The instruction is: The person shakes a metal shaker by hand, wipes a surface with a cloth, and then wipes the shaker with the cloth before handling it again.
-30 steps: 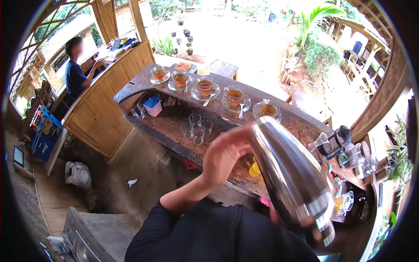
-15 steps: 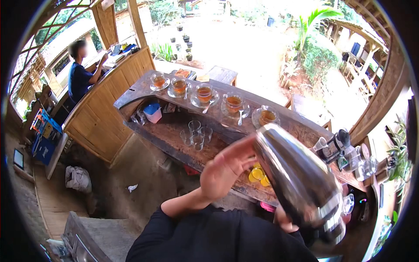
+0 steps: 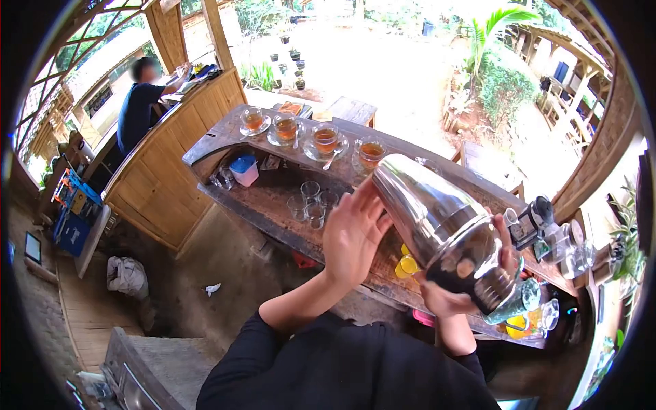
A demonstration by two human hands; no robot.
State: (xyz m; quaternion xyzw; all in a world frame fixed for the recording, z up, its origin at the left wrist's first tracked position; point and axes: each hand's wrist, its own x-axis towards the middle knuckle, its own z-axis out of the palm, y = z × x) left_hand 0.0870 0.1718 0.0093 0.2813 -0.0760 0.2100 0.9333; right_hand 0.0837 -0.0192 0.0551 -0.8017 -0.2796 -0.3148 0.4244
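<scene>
A large metal cocktail shaker (image 3: 437,212) is tilted close in front of me, covering part of the counter. My right hand (image 3: 451,294) wraps round its lower right end, with fingers showing on the far side. My left hand (image 3: 352,236) is at the upper left end, its long fingers bent against and partly behind the metal. Behind the shaker stand glass cups of amber tea (image 3: 325,139) on saucers with spoons. Small glasses with a yellow filling (image 3: 407,265) show beneath the shaker, partly hidden.
The wooden counter (image 3: 239,205) bears empty glasses (image 3: 311,198) and a blue-lidded tub (image 3: 244,169). At right stand a French press (image 3: 531,222), glass jars (image 3: 577,256) and a jug with something yellow (image 3: 529,323). A person (image 3: 140,106) sits by the wooden partition (image 3: 174,167).
The shaker has swung up and left, less blurred, and now hides the last cup. Both hands moved with it, and the right hand shows more. The seated person has leaned towards the desk.
</scene>
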